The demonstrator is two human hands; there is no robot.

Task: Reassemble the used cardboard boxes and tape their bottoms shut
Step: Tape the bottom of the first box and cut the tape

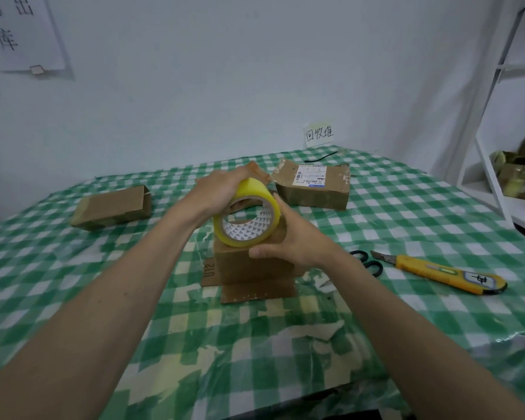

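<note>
Yellow tape roll (pixel 245 218), held between both your hands above the central cardboard box (pixel 249 265). Your left hand (pixel 217 192) curls over the roll's upper far edge, fingers wrapped around the rim; your right hand (pixel 288 237) cups the roll's lower right side, thumb lying along the bottom of the roll and fingers curled behind it. The roll is tilted so that its open core, with a printed white liner, faces you. The central box stands upright on the green-and-white checked tablecloth (pixel 406 213), directly beneath the roll; two of its flaps lie spread flat on the cloth at its base, one marked "U12". Whether the roll touches the box top cannot be told.

To the far left a second, flattened box (pixel 112 207) lies on the cloth, well apart from your hands. Behind the roll and to the right, a third box (pixel 312 186) with a white shipping label lies flat. On your right, black-handled scissors (pixel 367 262) lie just beside your right forearm, and a yellow utility knife (pixel 440 272) lies next to them, blade end pointing left. A handwritten paper sign (pixel 319 134) stands against the wall at the table's far edge.
</note>
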